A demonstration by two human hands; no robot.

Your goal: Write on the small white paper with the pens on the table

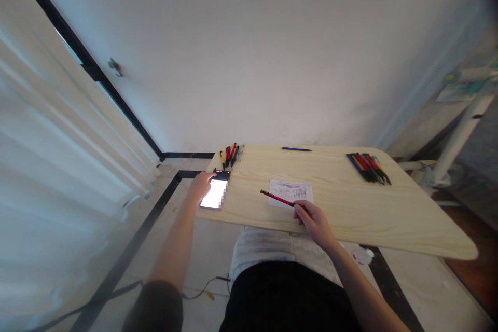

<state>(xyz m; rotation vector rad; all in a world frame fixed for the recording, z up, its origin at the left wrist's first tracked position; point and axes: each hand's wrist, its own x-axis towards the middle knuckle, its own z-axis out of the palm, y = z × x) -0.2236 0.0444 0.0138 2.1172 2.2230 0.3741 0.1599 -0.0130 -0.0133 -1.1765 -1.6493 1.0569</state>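
Note:
My right hand (314,222) pinches one end of a red and black pen (278,197). The pen slants up to the left, its far end over a small white paper sheet (290,187) with faint reddish marks. At the table's left edge, my left hand (201,185) rests against a phone (213,194) with a bright screen. One finger reaches over the dark strip at the phone's top, and the other fingers are partly hidden. Just beyond the phone lies a loose group of pens (229,155) in yellow, red, blue and clear.
A light wooden table (334,207) stands against a pale wall. A blue pen (296,149) lies by its back edge; a row of several pens (368,168) sits at right. White curtains (58,166) hang on the left. A clear plastic bottle (363,256) is below the front edge.

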